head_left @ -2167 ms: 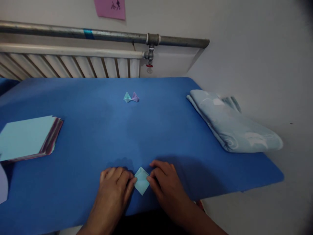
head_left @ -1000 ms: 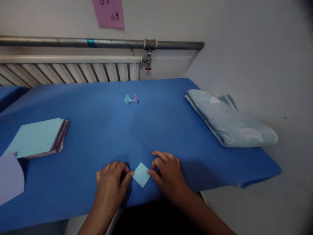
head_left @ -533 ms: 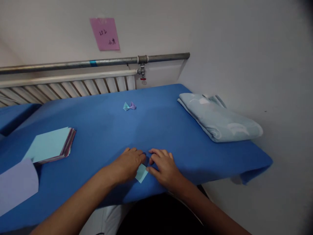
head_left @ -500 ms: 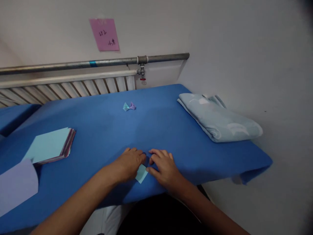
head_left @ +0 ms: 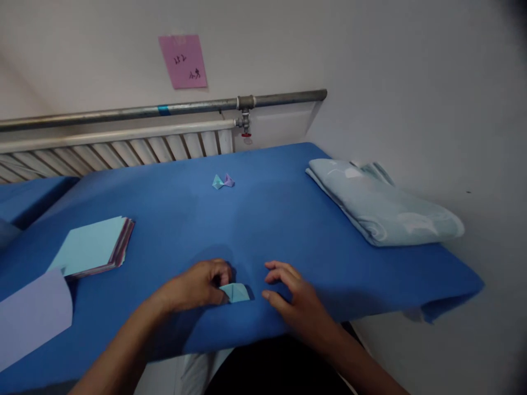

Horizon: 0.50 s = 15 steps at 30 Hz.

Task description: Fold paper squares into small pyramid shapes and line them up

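Note:
A small folded piece of light teal paper (head_left: 236,293) rests near the front edge of the blue-covered surface (head_left: 189,219), a crease showing across it. My left hand (head_left: 206,282) pinches its left end between thumb and curled fingers. Just to the right, my right hand (head_left: 290,291) hovers apart from the paper, thumb and fingers spread with nothing between them. Farther back lie two little folded paper pieces, one teal (head_left: 218,182) and one purple (head_left: 229,180), side by side.
A stack of coloured paper (head_left: 94,244) lies at the left, with a lavender sheet (head_left: 35,318) in front of it. A folded pale blanket (head_left: 382,208) sits at the right. Behind run a metal pipe (head_left: 197,107) and a radiator (head_left: 164,147).
My right hand has drawn away to the right from the paper and opened. My left hand now pinches the paper's left end, and the paper has turned. The view has shifted slightly.

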Motion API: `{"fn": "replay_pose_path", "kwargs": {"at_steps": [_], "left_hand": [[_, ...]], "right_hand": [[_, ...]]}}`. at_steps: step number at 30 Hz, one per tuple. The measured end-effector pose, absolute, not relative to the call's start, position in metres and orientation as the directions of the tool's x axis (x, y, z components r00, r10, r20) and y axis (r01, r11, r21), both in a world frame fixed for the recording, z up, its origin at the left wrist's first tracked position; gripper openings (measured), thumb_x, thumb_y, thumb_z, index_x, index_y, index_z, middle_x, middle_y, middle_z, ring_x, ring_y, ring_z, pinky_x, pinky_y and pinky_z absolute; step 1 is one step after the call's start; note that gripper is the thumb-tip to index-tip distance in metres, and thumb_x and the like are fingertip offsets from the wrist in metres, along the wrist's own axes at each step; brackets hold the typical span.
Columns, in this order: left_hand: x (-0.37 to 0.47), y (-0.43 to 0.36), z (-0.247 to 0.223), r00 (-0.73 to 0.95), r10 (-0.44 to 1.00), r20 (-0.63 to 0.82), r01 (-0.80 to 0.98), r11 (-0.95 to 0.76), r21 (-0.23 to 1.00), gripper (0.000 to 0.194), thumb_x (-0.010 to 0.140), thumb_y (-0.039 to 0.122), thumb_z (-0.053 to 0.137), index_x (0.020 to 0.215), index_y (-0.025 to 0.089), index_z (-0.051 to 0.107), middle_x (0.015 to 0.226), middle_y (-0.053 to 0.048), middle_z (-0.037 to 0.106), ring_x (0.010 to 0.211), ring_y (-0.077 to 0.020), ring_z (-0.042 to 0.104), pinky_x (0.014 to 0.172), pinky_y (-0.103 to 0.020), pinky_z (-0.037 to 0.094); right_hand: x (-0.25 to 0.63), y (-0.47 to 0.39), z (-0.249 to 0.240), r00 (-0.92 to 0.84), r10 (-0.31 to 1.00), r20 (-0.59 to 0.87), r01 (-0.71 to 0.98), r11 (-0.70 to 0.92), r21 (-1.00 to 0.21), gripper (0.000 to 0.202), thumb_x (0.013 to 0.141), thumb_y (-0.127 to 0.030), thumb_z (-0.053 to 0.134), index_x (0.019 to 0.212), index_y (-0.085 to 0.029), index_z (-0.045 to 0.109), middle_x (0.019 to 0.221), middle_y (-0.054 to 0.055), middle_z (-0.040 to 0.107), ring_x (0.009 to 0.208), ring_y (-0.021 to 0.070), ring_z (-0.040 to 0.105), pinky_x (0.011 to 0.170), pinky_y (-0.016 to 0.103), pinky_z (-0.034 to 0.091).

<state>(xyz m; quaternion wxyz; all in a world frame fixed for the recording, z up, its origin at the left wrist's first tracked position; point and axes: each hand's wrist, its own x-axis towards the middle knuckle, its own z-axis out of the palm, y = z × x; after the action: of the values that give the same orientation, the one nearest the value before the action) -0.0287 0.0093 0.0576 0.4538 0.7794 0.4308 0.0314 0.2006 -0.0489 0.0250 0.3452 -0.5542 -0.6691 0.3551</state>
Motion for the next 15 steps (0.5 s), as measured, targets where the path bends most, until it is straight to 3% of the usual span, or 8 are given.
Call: {"fn": "replay_pose_path", "kwargs": {"at_steps": [3, 5, 7, 11, 15], "left_hand": [[-0.028, -0.005, 0.052, 0.597, 0.742, -0.306, 0.518, -0.065, 0.853, 0.020, 0.072, 0.028, 0.057, 0.067, 0.020, 0.040, 0.079, 0.002, 0.055, 0.070, -0.0111, 0.052, 0.062, -0.022, 0.042], [-0.021, -0.016, 0.048, 0.509, 0.798, -0.322, 0.272, 0.206, 0.940, 0.025, 0.068, 0.027, 0.064, 0.066, 0.020, 0.041, 0.070, 0.004, 0.053, 0.063, -0.0098, 0.049, 0.059, -0.022, 0.039], [-0.012, -0.026, 0.044, 0.420, 0.837, -0.351, 0.104, 0.340, 0.935, 0.029, 0.065, 0.026, 0.069, 0.064, 0.020, 0.041, 0.059, 0.007, 0.050, 0.056, -0.0085, 0.045, 0.056, -0.021, 0.036], [0.001, -0.040, 0.038, 0.309, 0.888, -0.340, -0.051, 0.373, 0.927, 0.034, 0.065, 0.028, 0.073, 0.060, 0.019, 0.040, 0.056, 0.008, 0.047, 0.056, -0.0070, 0.041, 0.057, -0.020, 0.033], [-0.003, -0.044, 0.038, 0.312, 0.893, -0.324, -0.017, 0.347, 0.938, 0.025, 0.067, 0.030, 0.073, 0.070, 0.020, 0.050, 0.065, 0.007, 0.051, 0.063, -0.0089, 0.046, 0.063, -0.022, 0.037]], "right_hand": [[0.192, -0.050, 0.032, -0.166, 0.984, -0.068, 0.363, -0.004, -0.932, 0.026, 0.070, -0.023, 0.067, 0.095, -0.023, 0.060, 0.112, 0.006, 0.062, 0.094, 0.0214, 0.057, 0.080, 0.035, 0.045], [0.183, -0.050, 0.035, -0.187, 0.973, -0.135, 0.255, -0.085, -0.963, 0.028, 0.068, -0.026, 0.069, 0.095, -0.022, 0.061, 0.095, 0.004, 0.065, 0.081, 0.0181, 0.057, 0.073, 0.031, 0.046], [0.174, -0.051, 0.036, -0.218, 0.965, -0.144, 0.141, -0.115, -0.983, 0.020, 0.071, -0.029, 0.067, 0.088, -0.020, 0.061, 0.079, 0.001, 0.063, 0.072, 0.0155, 0.055, 0.068, 0.028, 0.045], [0.165, -0.053, 0.037, -0.238, 0.969, -0.069, 0.064, -0.056, -0.996, 0.011, 0.078, -0.030, 0.059, 0.077, -0.019, 0.060, 0.070, -0.002, 0.057, 0.068, 0.0131, 0.052, 0.066, 0.025, 0.043], [0.168, -0.053, 0.039, -0.244, 0.968, 0.058, 0.193, 0.107, -0.975, 0.017, 0.083, -0.028, 0.055, 0.069, -0.019, 0.056, 0.065, -0.003, 0.051, 0.063, 0.0114, 0.048, 0.062, 0.023, 0.039]]}}
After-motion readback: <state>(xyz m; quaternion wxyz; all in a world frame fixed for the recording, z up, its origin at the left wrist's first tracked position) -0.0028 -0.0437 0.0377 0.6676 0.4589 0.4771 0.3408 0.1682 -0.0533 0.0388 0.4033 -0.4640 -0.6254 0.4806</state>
